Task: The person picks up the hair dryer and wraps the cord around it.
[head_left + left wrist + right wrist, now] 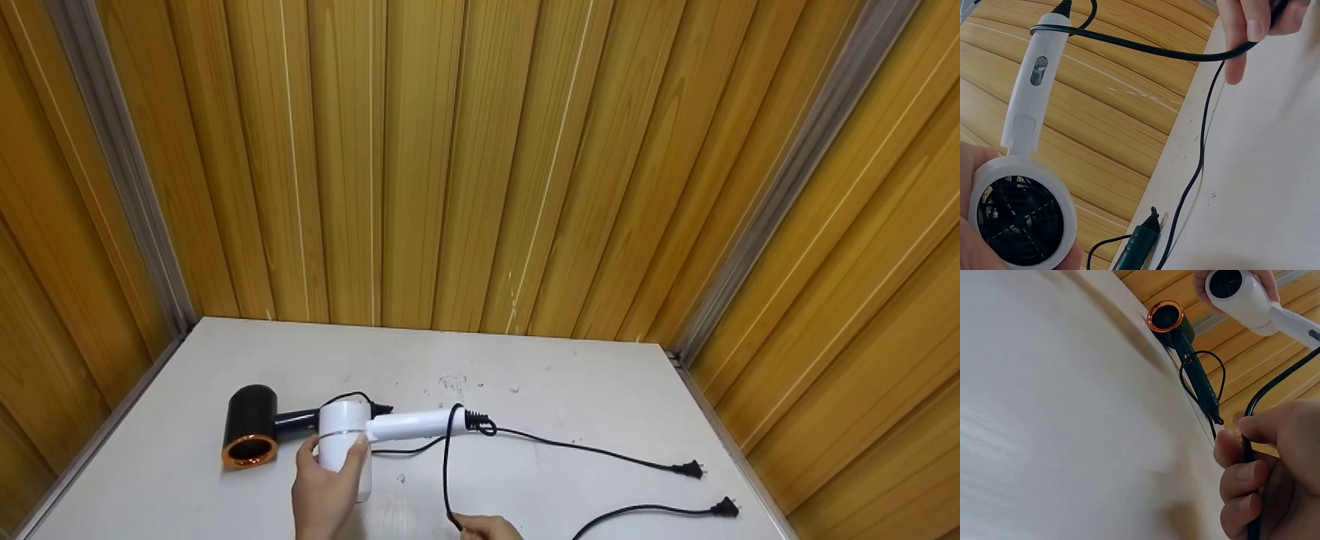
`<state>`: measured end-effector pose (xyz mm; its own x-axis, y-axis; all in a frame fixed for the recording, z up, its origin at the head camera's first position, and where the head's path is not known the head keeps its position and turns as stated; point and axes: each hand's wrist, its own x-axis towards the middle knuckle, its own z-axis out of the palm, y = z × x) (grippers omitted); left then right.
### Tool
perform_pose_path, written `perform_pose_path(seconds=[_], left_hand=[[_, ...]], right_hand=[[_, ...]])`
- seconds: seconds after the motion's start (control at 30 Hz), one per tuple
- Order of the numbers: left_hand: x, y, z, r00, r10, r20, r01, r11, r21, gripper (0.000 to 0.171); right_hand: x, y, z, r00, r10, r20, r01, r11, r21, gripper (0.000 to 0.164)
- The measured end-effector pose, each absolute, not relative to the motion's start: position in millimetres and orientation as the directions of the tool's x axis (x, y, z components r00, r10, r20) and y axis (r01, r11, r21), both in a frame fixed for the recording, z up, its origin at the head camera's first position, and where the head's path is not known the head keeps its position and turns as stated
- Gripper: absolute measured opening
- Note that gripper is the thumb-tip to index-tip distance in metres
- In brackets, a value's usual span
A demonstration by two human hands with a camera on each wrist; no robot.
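Note:
My left hand (326, 487) grips a white hair dryer (345, 450) round its barrel, and the handle points right. In the left wrist view the dryer's dark grille (1020, 220) faces the camera. Its black cord (447, 472) loops over the end of the handle. My right hand (487, 527) pinches that cord between thumb and fingers, below the handle; in the right wrist view the other fingers (1241, 509) curl round it. A dark hair dryer (251, 420) with a copper-orange rim lies on the table to the left, its handle partly hidden behind the white one.
A white table (585, 390) carries everything, with wood-pattern walls (420, 165) behind and at both sides. One black plug (690, 469) lies at the right, and a second plug (725, 507) lies nearer the front. The dark dryer's cord (1203, 146) runs along the table.

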<state>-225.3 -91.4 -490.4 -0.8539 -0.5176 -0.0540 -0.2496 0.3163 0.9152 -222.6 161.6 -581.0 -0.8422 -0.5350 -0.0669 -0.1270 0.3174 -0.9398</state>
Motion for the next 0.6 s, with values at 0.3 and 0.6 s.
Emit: perform_pose_path(seconds=[0.3,0.6], left_hand=[[-221,-92,-486,-0.862,-0.507,-0.02,-0.21,0.321,0.923,0.08],[-215,-92,-485,-0.887,-0.462,-0.02,-0.198,0.341,0.919,0.081]], right_hand=[[-244,177,-585,-0.918,-0.332,-0.216,0.038,0.467,-0.883,0.049],[-256,189,-580,-0.922,-0.332,-0.201,0.046,0.419,-0.907,0.034]])
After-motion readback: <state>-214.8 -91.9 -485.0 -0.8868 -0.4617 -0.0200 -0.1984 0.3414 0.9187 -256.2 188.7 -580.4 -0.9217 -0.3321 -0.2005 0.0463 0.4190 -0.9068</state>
